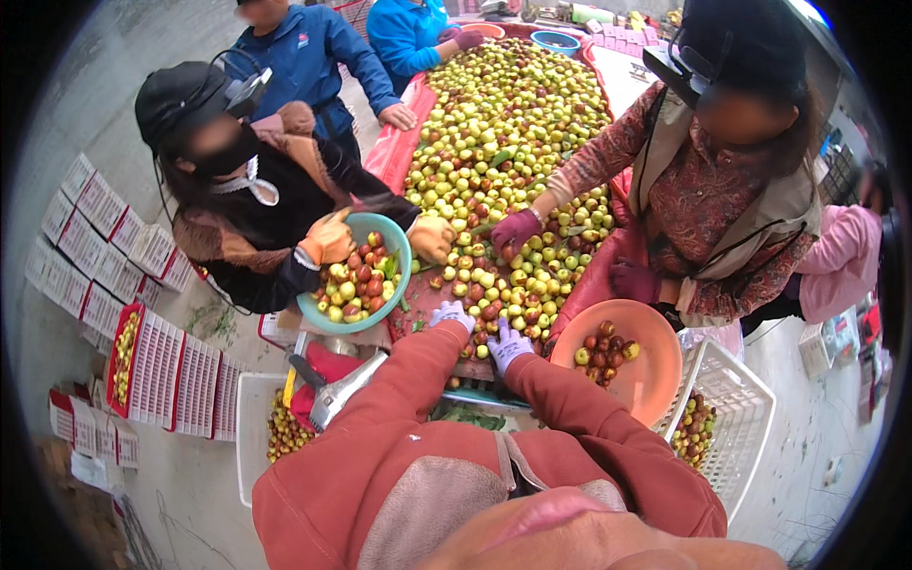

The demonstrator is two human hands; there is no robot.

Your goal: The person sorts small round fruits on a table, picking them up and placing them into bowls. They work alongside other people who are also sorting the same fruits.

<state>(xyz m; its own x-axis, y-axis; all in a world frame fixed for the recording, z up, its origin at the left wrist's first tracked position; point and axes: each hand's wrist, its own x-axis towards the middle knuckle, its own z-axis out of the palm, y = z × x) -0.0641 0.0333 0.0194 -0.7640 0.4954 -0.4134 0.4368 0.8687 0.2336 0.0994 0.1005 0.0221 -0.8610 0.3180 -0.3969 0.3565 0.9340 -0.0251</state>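
Both of my hands wear pale purple gloves and lie at the near end of a large heap of green and red-brown jujubes (513,135). My left hand (454,315) rests on the bare red sheet (424,303), just left of the nearest jujubes. Its fingers look slightly spread, with nothing visible in them. My right hand (509,346) touches the near right edge of the heap, fingers apart. A few jujubes sit between the two hands. Right of my right forearm is an orange basin (652,342) with several darker red jujubes inside.
On the left, a co-worker's orange-gloved hand (329,239) holds a teal basin (356,324) of jujubes. Opposite, another co-worker's maroon-gloved hand (516,231) reaches into the heap. White crates (741,427) flank me. Stacked boxes (160,363) stand left; more people are farther back.
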